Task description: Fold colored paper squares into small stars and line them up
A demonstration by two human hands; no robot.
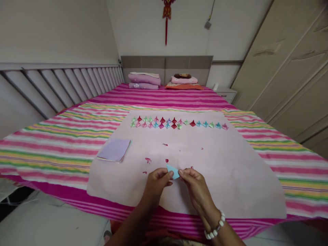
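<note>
A small light-blue folded paper (173, 171) is pinched between my two hands above the near middle of a pale sheet (230, 177). My left hand (156, 183) grips its left side, thumb on top. At its right corner, the thumb and fingertips of my right hand (196, 183) close on it. Just beyond the paper lies a small dark-red scrap (167, 160). A pink-red scrap (148, 160) rests to the left of my hands. The undersides of the fingers are hidden.
Rows of small folded paper shapes (162, 120) in several colours stand across the sheet's far part. A stack of square paper (115, 149), lilac on top, lies at left. The sheet is spread on a striped bed (294, 153). Folded bedding (145, 80) sits by the headboard.
</note>
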